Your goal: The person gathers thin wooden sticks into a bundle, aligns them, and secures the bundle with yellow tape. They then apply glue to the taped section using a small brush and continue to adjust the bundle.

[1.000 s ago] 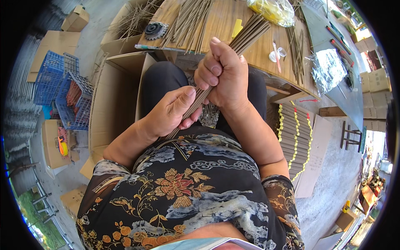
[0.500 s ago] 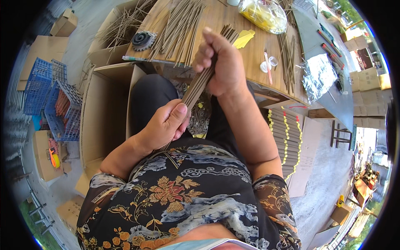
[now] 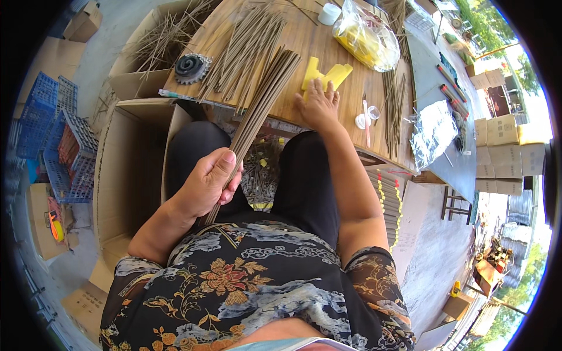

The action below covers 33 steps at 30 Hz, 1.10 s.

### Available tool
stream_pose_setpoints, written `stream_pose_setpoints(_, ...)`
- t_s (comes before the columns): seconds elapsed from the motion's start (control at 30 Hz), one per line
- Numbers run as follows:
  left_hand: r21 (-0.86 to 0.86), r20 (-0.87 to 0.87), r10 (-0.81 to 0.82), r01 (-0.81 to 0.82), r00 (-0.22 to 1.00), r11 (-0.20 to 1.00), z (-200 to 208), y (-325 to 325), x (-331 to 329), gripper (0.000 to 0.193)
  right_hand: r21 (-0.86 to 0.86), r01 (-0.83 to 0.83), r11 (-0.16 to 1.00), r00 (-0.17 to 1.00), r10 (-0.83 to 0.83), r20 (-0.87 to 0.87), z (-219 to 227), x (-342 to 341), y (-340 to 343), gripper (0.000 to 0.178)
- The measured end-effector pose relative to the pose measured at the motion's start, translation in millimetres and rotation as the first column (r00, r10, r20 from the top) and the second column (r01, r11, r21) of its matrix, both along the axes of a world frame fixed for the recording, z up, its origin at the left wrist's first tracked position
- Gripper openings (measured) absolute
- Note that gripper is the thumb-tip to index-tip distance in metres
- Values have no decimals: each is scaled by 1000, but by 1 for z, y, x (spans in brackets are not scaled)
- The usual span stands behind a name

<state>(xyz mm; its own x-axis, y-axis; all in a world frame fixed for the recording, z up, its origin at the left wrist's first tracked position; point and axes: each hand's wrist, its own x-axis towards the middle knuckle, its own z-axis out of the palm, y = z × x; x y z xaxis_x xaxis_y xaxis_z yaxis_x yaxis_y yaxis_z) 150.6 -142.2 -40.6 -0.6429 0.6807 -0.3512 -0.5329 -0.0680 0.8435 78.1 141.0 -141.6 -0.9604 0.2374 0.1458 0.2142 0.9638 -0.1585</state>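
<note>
A bundle of thin brown incense sticks [image 3: 259, 111] slants up from my lap, its far end fanned a little over the table edge. My left hand [image 3: 209, 180] is closed round its lower part, thumb on top. My right hand [image 3: 319, 106] lies with fingers stretched out on the near edge of some yellow paper strips [image 3: 338, 75]; nothing is gripped in it. Beyond the bundle, many loose incense sticks [image 3: 249, 50] are spread on the wooden table [image 3: 287, 111].
A dark coiled, toothed disc [image 3: 192, 68] sits at the table's left. Farther back lies a clear bag of yellow strips [image 3: 366, 38]. A small white pot [image 3: 363, 121] and more sticks [image 3: 395, 108] are at right. An open cardboard box [image 3: 132, 169] stands beside my left leg.
My right hand has let go of the bundle's upper part and come down on the yellow strips, fingers opening. The left hand still holds the bundle, now slightly lower and farther left in view.
</note>
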Motion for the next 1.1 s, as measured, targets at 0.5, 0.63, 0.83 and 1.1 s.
stream_pose_setpoints(0.5,-6,30,-2,2,1000,1000,-9,4,-17,39,-52,-95,994,977,84,-196,19,-11,1,19)
stream_pose_setpoints(0.63,-14,42,-10,10,999,1000,-7,4,-17,39,-225,-160,961,966,106,-234,10,-16,12,16)
stream_pose_setpoints(0.83,-24,25,-6,6,1000,1000,-5,4,-16,38,-171,-255,952,913,178,-366,34,-10,6,11)
stream_pose_setpoints(1.1,-16,-11,9,-9,1000,1000,-7,3,-15,39,-707,-552,-443,677,256,-690,200,114,-77,18)
